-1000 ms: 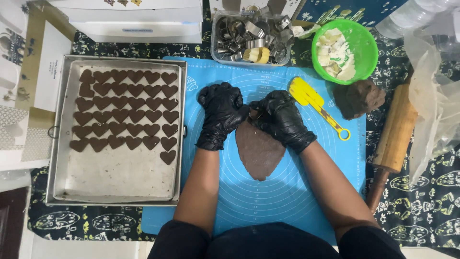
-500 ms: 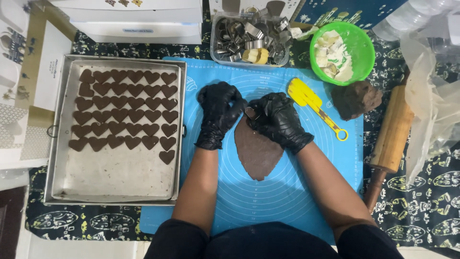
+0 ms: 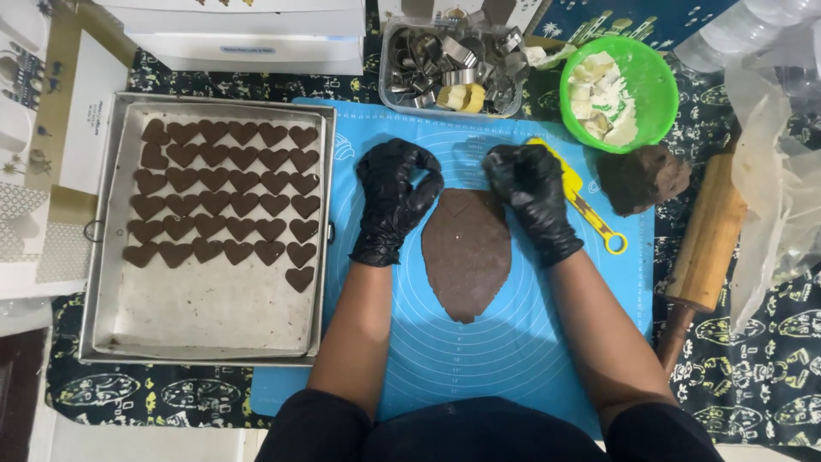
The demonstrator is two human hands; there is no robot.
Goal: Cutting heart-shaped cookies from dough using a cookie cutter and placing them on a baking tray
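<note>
Dough point(image 3: 468, 257), rolled flat and dark brown, lies on the blue mat point(image 3: 513, 359) between my wrists, its upper edge just under my fingertips. A moment ago my two hands were pressed together over that upper edge; now they have drawn apart and lifted clear, and a heart outline shows stamped near the top of the sheet. I judge that the cut is made and the piece is ready to come away.

Off to the side of my left hand point(image 3: 395, 195) sits the metal tray point(image 3: 205, 338), well apart, with rows of brown heart cut-outs point(image 3: 224, 204) filling its far half. Beyond my right hand point(image 3: 528, 190) lie the rolling pin point(image 3: 705, 248) and a lump of spare dough point(image 3: 643, 178), with the green bowl point(image 3: 654, 77) further up and the clear tub of metal cutters point(image 3: 451, 64) above both hands.

My left hand is curled loosely, fingers bent, holding nothing I can see. My right hand is closed around something small; I cannot tell what it is. The yellow scraper point(image 3: 575, 192) lies just beside it, partly hidden.
</note>
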